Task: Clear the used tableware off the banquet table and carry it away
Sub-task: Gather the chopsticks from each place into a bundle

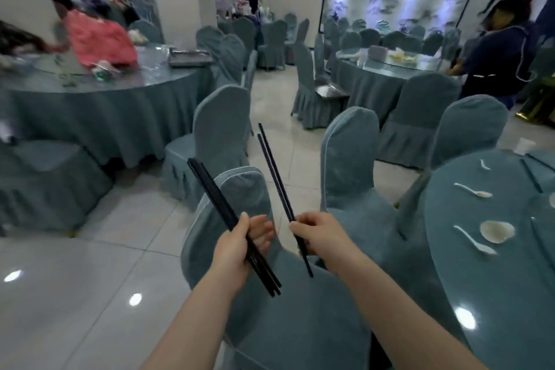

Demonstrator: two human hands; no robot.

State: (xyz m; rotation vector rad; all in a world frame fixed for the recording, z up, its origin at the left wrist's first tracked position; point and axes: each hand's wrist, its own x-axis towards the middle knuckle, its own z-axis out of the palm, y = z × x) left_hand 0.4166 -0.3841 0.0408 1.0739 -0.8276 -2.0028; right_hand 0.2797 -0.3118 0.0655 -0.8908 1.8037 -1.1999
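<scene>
Gripping black chopsticks (pixel 231 219), both hands (pixel 237 245).

Round banquet table (pixel 492 279), blue-grey cloth under a glass top, lower right. Near its left edge: two white plastic spoons (pixel 473 190) (pixel 474 240) lying flat, and a shallow white dish (pixel 496 231) with brownish residue just beside the nearer one. A small white scrap (pixel 485 164) lies further along the edge. A pale cup (pixel 525 146) stands at the far edge.

Second round table (pixel 99 93), same cloth, upper left: a crumpled red cloth heap (pixel 99 39) and a flat metal tray (pixel 189 58) near its right edge, with blurred litter in front.

Third round table (pixel 387 69), upper right, holds blurred white and yellow ware.
</scene>
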